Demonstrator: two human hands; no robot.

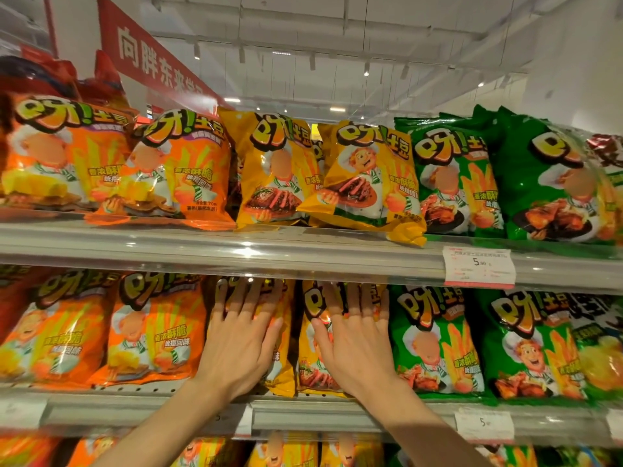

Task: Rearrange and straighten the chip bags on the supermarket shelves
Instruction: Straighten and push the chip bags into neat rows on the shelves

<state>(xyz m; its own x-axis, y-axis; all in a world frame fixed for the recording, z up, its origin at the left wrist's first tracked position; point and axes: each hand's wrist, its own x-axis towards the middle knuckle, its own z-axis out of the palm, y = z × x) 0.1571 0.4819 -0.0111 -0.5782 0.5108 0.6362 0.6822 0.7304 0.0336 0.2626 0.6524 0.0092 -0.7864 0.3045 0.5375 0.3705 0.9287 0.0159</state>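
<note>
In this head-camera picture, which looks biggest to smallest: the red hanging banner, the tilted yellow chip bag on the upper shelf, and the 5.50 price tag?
1. Red hanging banner, though its left part is cut off by the bags.
2. Tilted yellow chip bag; close to the banner in apparent size, and it hangs nearer the camera, so their order is unsure.
3. Price tag, clearly smallest.

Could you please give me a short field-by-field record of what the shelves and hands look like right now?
left hand: flat, fingers spread, on a yellow bag, middle shelf
right hand: flat on the next yellow bag
top shelf: one yellow bag tilted, corner over the edge
bag colours left to right: orange, yellow, green
price tag: top shelf rail, right
</note>
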